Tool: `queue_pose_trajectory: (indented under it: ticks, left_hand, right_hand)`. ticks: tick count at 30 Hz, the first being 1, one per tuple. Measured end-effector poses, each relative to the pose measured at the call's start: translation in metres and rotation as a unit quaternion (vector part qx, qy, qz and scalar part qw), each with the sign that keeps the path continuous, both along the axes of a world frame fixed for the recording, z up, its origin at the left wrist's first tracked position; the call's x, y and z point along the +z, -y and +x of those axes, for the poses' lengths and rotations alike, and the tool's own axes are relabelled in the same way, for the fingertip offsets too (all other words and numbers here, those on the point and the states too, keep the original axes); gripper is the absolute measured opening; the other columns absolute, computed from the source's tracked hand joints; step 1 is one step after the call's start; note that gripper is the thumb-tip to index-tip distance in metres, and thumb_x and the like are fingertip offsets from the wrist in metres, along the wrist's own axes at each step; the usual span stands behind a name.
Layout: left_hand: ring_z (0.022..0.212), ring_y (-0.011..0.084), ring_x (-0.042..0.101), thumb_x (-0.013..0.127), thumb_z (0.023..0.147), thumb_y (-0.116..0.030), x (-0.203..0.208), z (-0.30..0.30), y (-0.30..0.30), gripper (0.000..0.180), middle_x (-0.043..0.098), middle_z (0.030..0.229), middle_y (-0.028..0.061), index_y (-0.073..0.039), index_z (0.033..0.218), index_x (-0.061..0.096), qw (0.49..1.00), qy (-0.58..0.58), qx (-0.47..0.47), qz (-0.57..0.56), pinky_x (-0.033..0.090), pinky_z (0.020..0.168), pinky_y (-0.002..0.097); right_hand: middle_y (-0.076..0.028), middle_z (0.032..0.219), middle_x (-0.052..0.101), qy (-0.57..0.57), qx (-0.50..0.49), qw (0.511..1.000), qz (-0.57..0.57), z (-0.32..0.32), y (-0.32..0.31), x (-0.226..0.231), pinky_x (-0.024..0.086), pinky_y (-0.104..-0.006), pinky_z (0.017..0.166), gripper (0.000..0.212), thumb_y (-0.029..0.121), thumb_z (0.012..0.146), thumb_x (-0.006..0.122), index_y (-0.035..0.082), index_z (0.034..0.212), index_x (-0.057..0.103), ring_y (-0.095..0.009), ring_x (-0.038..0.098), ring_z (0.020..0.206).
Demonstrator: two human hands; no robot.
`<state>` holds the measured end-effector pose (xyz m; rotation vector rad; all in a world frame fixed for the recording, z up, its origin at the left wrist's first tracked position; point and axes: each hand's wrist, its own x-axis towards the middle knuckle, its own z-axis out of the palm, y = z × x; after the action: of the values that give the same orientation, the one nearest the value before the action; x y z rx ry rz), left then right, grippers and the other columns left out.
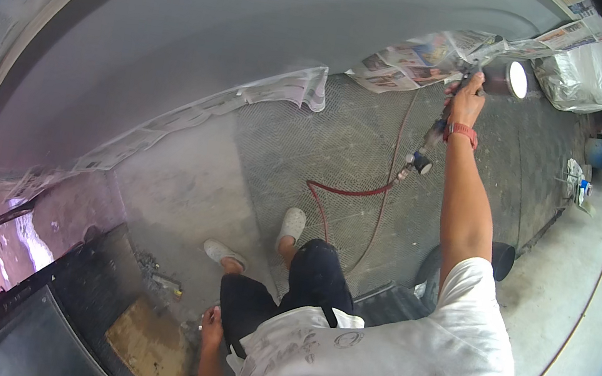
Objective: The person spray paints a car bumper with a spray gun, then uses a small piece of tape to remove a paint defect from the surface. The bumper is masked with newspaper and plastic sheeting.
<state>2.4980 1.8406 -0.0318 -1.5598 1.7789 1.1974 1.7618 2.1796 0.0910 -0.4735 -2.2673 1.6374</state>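
My right hand [468, 104], arm stretched forward, is wrapped round the grip of a spray gun [472, 72]. The gun's round cup [498, 77] with a bright white end sticks out to the right. The gun is close to the lower edge of a large curved grey panel [263, 27]. From its handle hang a small round gauge-like fitting [419, 163] and a dark red hose [347, 192]. Down beside my left thigh, my left hand [211, 322] has curled fingers; small white spots show at them, and what they hold, if anything, is unclear.
Newspaper sheets [413, 63] mask the panel's borders. A bag-like silvery wrapped bundle [584, 77] stands at the far right. The hose crosses a textured dark mat [285, 139] before my feet. A dark panel [45, 337] and a brown board [149, 344] lie at the lower left.
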Motion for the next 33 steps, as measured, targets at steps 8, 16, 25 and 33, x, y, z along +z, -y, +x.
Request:
queue_pose_trajectory:
  ticks: [8,16,25,33]
  left_hand:
    - [0.129,0.0341,0.062,0.058,0.107,-0.044,-0.015,0.012,0.029,0.059,0.064,0.139,0.022,0.002,0.144,0.057,0.999,-0.025,0.041,0.007,0.047,0.11,0.0424]
    - [0.13,0.0323,0.062,0.06,0.106,-0.046,-0.04,0.076,0.075,0.059,0.065,0.139,0.0204,0.0,0.143,0.058,0.991,-0.095,0.094,0.026,0.046,0.111,0.0414]
    - [0.129,0.0352,0.062,0.058,0.106,-0.049,-0.062,0.204,0.105,0.058,0.066,0.138,0.0213,-0.002,0.141,0.062,0.98,-0.032,0.196,-0.009,0.046,0.111,0.0435]
    - [0.127,0.0368,0.064,0.056,0.107,-0.046,-0.135,0.304,0.073,0.056,0.068,0.135,0.0228,0.0,0.137,0.065,0.963,-0.056,0.262,-0.01,0.047,0.109,0.0446]
  right_hand:
    - [-0.005,0.073,0.064,0.063,0.194,0.979,-0.029,0.128,0.138,0.0,0.045,-0.0278,0.043,0.057,0.053,0.113,0.039,0.002,0.104,0.065,-0.014,0.062,0.057]
    - [-0.004,0.065,0.062,0.077,0.291,0.953,-0.042,0.261,0.311,0.003,0.045,-0.0292,0.047,0.056,0.049,0.112,0.048,0.0,0.092,0.065,-0.011,0.058,0.053]
    - [-0.006,0.064,0.063,0.062,0.39,0.919,0.017,0.375,0.497,-0.013,0.049,-0.0322,0.055,0.054,0.047,0.11,0.054,-0.005,0.1,0.07,-0.013,0.061,0.058]
    - [-0.005,0.064,0.062,0.012,0.476,0.878,0.045,0.456,0.647,-0.029,0.048,-0.032,0.055,0.051,0.045,0.11,0.053,-0.003,0.114,0.07,-0.013,0.06,0.058]
